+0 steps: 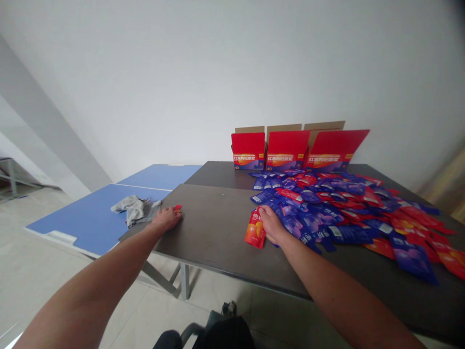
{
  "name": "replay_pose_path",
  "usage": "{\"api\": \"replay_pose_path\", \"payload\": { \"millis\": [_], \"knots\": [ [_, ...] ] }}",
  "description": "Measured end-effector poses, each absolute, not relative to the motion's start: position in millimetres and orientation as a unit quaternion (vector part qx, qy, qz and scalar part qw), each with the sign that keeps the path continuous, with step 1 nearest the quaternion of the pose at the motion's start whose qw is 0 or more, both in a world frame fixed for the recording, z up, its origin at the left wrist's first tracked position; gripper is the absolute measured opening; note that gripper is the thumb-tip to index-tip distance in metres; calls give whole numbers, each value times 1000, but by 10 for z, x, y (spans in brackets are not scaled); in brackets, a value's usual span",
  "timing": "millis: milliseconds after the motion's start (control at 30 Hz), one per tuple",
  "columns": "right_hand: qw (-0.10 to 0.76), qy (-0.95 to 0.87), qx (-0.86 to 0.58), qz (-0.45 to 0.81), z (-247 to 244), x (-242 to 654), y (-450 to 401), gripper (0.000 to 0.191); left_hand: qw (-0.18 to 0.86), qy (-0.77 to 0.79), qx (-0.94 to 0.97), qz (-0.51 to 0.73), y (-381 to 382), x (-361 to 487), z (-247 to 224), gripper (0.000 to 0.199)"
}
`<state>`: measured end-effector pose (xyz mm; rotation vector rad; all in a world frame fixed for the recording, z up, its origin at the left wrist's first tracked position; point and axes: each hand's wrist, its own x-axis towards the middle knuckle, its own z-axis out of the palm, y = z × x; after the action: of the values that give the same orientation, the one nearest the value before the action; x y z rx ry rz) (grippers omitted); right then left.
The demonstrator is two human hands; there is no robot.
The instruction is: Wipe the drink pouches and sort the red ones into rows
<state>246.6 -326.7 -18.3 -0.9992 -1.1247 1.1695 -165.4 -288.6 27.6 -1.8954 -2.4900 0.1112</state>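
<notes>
My left hand (166, 218) lies on the dark tabletop (214, 223) near its left edge, fingers closed on a small red packet (178, 208), which shows only at the fingertips. My right hand (271, 224) grips an orange-red sachet (255, 230) by its upper part, at the near edge of a large heap of blue-purple and red sachets (337, 213). The heap spreads across the right half of the table, and the hand touches its edge.
Several open red cartons (286, 150) with printed fronts and raised flaps stand along the wall behind the heap. To the left, a blue table (87, 218) abuts the dark one, with a crumpled grey cloth (134, 209) on it. A dark chair back (218, 329) sits below.
</notes>
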Motion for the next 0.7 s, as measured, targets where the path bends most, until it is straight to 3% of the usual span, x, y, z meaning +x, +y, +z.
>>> {"api": "replay_pose_path", "payload": {
  "millis": [133,267,400,533,633,700],
  "knots": [
    [602,-410,-415,545,-176,2434,-3272,31,3,-803,-595,38,-2906,-1579,277,60],
    [612,-390,-399,561,-196,2417,-3249,31,105,-785,-610,-31,-2987,-1189,436,58],
    [613,-378,-397,569,-187,2425,-3241,31,78,-655,-742,-120,-3199,-402,703,37],
    [617,-380,-363,586,-111,2430,-3291,34,-200,-621,-738,-172,-3548,384,774,35],
    [624,-398,-336,583,-58,2429,-3343,37,-533,-561,-589,-232,-3740,787,695,40],
    [622,-432,-333,562,-47,2431,-3370,35,-654,-520,-463,-296,-3760,958,652,44]
  ]
}}
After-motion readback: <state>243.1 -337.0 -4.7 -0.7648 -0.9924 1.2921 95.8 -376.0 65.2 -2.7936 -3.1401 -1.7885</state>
